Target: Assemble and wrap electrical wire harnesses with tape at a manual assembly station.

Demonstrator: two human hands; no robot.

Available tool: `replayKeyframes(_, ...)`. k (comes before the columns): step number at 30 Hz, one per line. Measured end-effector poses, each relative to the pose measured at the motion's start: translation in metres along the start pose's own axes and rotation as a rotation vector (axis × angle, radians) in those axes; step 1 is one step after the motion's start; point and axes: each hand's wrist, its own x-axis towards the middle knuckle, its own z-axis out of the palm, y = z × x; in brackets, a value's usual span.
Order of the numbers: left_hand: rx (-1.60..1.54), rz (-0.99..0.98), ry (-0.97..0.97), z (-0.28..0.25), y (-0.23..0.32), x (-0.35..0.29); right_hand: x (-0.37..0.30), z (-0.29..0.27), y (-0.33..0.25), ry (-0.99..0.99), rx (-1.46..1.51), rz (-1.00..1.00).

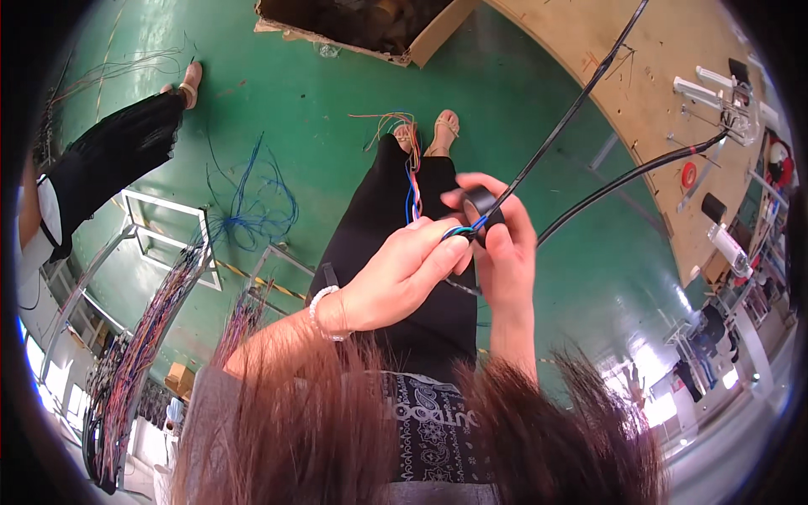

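Observation:
My left hand [402, 273], with a beaded bracelet at the wrist, is closed around a bundle of coloured wires [461, 231]. Loose wire ends [412, 187] in blue, red and white hang out beyond its fingers over my lap. In my right hand [507, 252] is a roll of black tape [481, 202], held right beside the bundle. From between both hands a black taped cable [562, 122] runs taut up to the right. A second black cable [627, 178] stretches from behind my right hand toward the board's fixture.
A wooden board [627, 84] curves along the right, carrying white clamps [730, 105] and a red tape roll [688, 174]. An open cardboard box [337, 35] sits on the green floor ahead. To the left are racks of hanging wires [139, 345], a metal frame [172, 220] and another person [109, 164].

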Motion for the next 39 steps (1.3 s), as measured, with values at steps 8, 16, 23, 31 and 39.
replayKeyframes(8,0.668,0.512,0.155,0.011,-0.006,0.006,-0.003,0.040,-0.060,0.090,-0.894,-0.222)
replayKeyframes(16,0.013,0.079,0.034,0.004,-0.003,-0.001,0.027,0.035,-0.007,0.122,0.060,0.068)
replayKeyframes(23,0.467,0.274,0.106,0.000,-0.008,0.000,-0.037,0.012,-0.021,0.126,-0.575,0.029)
replayKeyframes(31,0.252,0.437,0.170,0.014,-0.011,0.004,-0.004,0.058,-0.056,0.290,-0.727,0.081)
replayKeyframes(39,0.204,0.251,0.055,0.015,-0.023,0.001,-0.012,0.082,-0.050,0.183,-0.742,-0.126)
